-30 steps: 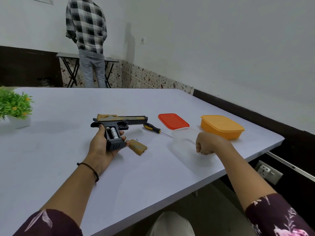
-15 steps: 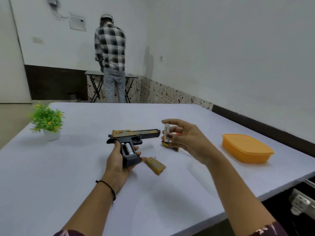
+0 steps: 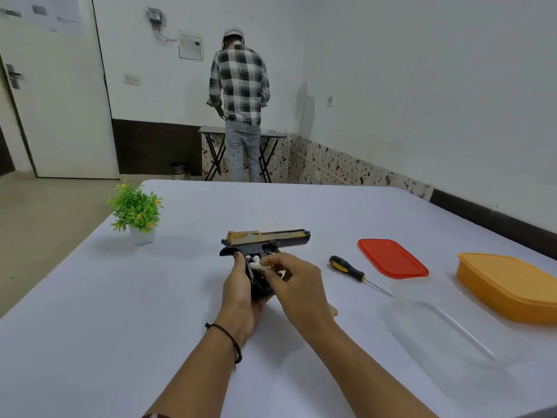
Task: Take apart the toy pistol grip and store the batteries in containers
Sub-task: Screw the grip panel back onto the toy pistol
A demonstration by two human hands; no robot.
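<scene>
Battery [image 3: 256,264] extraction from toy pistol [image 3: 271,238]
Left hand [image 3: 241,292] grips the toy pistol; right hand [image 3: 297,282] pinches the battery in the open grip.

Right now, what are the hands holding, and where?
The left hand grips the toy pistol by its handle; the right hand pinches a battery by its end inside the open handle.

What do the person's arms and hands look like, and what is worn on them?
Both forearms are bare. The left hand has a thin black cord bracelet at the wrist and a dark-painted thumbnail. The right hand wears nothing visible.
</scene>
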